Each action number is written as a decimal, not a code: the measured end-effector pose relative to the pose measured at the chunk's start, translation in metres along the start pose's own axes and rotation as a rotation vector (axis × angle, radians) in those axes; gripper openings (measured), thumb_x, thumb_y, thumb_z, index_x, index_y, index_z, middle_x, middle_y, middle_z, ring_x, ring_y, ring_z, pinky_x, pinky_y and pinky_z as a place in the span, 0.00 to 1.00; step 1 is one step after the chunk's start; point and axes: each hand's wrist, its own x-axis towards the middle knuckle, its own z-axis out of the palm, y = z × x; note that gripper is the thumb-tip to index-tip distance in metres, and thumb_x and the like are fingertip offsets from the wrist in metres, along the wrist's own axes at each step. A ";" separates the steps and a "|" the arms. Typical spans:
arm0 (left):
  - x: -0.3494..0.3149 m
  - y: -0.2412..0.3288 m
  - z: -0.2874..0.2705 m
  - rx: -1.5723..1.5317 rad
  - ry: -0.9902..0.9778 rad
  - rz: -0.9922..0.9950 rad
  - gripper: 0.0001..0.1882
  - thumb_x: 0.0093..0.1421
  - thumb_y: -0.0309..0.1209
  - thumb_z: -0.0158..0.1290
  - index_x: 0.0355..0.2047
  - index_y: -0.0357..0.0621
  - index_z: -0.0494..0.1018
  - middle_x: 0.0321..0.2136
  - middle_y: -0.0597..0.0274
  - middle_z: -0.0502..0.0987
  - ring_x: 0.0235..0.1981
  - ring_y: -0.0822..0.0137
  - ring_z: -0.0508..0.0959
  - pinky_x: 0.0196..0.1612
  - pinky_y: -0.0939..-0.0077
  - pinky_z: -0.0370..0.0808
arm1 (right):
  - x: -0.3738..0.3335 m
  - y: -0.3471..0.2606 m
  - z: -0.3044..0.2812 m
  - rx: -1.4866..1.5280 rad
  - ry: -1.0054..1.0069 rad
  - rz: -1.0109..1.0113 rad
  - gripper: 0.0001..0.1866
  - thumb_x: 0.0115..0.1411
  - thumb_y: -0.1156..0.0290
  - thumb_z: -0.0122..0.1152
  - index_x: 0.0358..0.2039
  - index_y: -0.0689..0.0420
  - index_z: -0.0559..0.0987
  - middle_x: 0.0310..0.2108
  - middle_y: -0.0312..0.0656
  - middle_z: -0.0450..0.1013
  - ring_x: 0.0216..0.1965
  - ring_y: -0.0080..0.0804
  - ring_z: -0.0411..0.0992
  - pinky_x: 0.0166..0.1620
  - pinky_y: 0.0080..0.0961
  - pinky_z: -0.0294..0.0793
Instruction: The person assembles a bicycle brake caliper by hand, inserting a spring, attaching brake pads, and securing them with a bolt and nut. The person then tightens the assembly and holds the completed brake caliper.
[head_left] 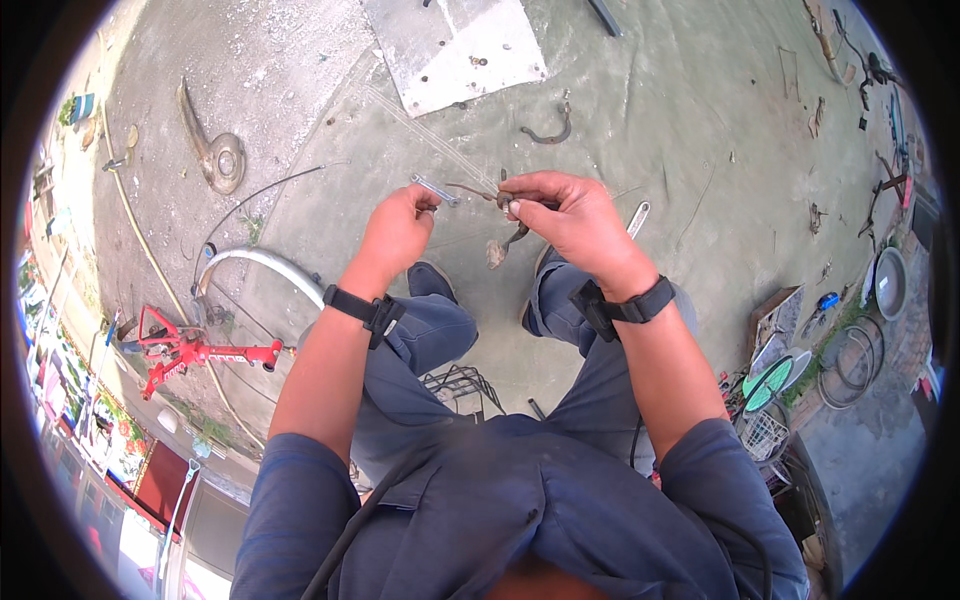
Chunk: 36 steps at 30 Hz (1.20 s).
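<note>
My right hand (570, 215) pinches a rusty metal assembly (503, 203) with a curved dark arm, which resembles a bicycle brake caliper. A lumpy greyish-tan piece (495, 254) hangs at its lower end, and a thin rusty rod or wire sticks out to the left. My left hand (395, 235) is closed, thumb against fingers, around something small and dark that I cannot make out. A small silver wrench (436, 190) shows right beside its fingertips; whether it touches them is unclear. Another wrench (638, 219) is partly visible beyond my right wrist.
A curved rusty part (548, 133) lies ahead on the ground, near a pale board (460, 60) with small hardware. To the left are a chainring with crank (222, 162), a curved silver strip (255, 257) and a red bicycle frame (200, 352). Wheel rims (850, 365) lie right.
</note>
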 end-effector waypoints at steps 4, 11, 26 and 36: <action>0.021 -0.011 0.009 0.047 0.023 0.049 0.13 0.56 0.20 0.48 0.40 0.38 0.77 0.38 0.47 0.79 0.40 0.53 0.80 0.46 0.64 0.76 | 0.029 0.016 -0.001 -0.029 -0.029 0.003 0.13 0.59 0.78 0.60 0.45 0.63 0.82 0.34 0.36 0.80 0.37 0.18 0.76 0.41 0.18 0.75; 0.058 -0.023 0.016 0.194 0.038 0.202 0.14 0.55 0.20 0.49 0.41 0.41 0.77 0.38 0.46 0.77 0.40 0.47 0.78 0.44 0.60 0.75 | 0.067 0.036 -0.004 -0.025 -0.127 -0.063 0.15 0.59 0.77 0.61 0.47 0.63 0.81 0.36 0.38 0.80 0.37 0.19 0.76 0.42 0.19 0.76; 0.029 -0.004 0.002 -1.102 -0.170 -0.091 0.18 0.62 0.29 0.59 0.51 0.38 0.72 0.43 0.59 0.79 0.44 0.68 0.78 0.44 0.74 0.73 | 0.109 0.045 0.019 0.038 -0.223 -0.127 0.14 0.61 0.76 0.62 0.48 0.63 0.79 0.37 0.38 0.80 0.37 0.20 0.77 0.43 0.19 0.76; 0.023 -0.005 0.004 -1.080 -0.064 0.115 0.20 0.59 0.22 0.60 0.53 0.40 0.73 0.42 0.62 0.79 0.44 0.71 0.77 0.51 0.73 0.74 | 0.105 0.032 0.019 0.143 -0.354 -0.196 0.11 0.58 0.77 0.64 0.42 0.61 0.81 0.32 0.36 0.79 0.33 0.18 0.75 0.37 0.18 0.75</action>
